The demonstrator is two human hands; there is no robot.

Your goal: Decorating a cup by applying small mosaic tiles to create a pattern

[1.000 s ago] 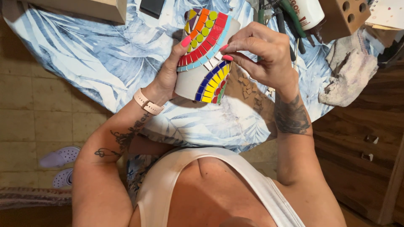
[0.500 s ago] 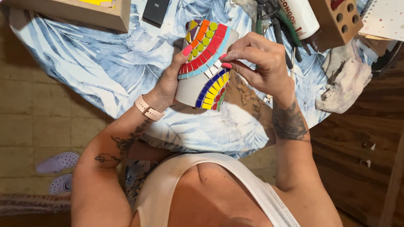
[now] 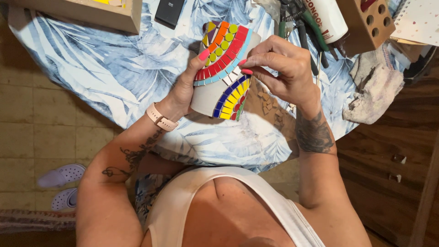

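Note:
A white pot (image 3: 208, 97) covered with curved bands of coloured mosaic tiles is held above the table with its side facing me. My left hand (image 3: 185, 86) grips its left side, thumb pressed on the red and yellow tiles. My right hand (image 3: 283, 66) pinches its fingertips against the white tile row in the middle of the pot; whether a small tile sits between the fingers is hidden.
The round table wears a blue leaf-print cloth (image 3: 114, 64). Small brown tile pieces (image 3: 270, 103) lie under my right hand. Pliers (image 3: 297, 23), a white glue bottle (image 3: 322, 16), a holed wooden block (image 3: 368, 20), a grey rag (image 3: 372, 89), a wooden box (image 3: 91, 13) and a black device (image 3: 168, 13) lie farther back.
The view has shifted slightly. Both hands and the pot keep nearly the same pose, my right fingertips still at the white tile row.

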